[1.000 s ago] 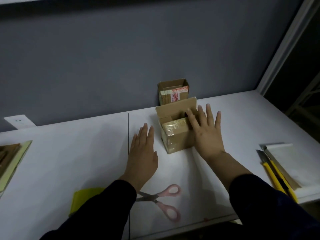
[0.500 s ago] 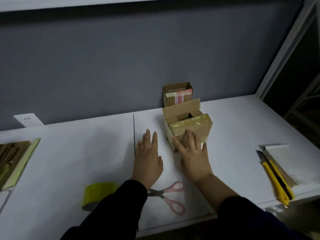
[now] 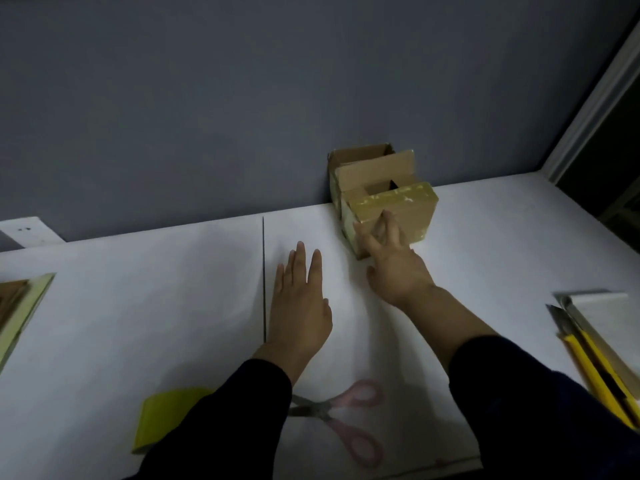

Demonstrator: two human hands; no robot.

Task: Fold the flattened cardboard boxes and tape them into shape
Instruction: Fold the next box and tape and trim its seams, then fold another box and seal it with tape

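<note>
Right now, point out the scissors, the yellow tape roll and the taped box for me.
scissors [image 3: 313, 410], head view, on the metal blades.
tape roll [image 3: 162, 417], head view, on its yellow outer side.
taped box [image 3: 414, 216], head view, on its taped front face.

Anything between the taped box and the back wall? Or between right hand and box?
Yes: an open cardboard box stands at the wall directly behind the taped box, apparently touching it. Nothing separates the right hand from the taped box; its fingers touch the near face.
</note>
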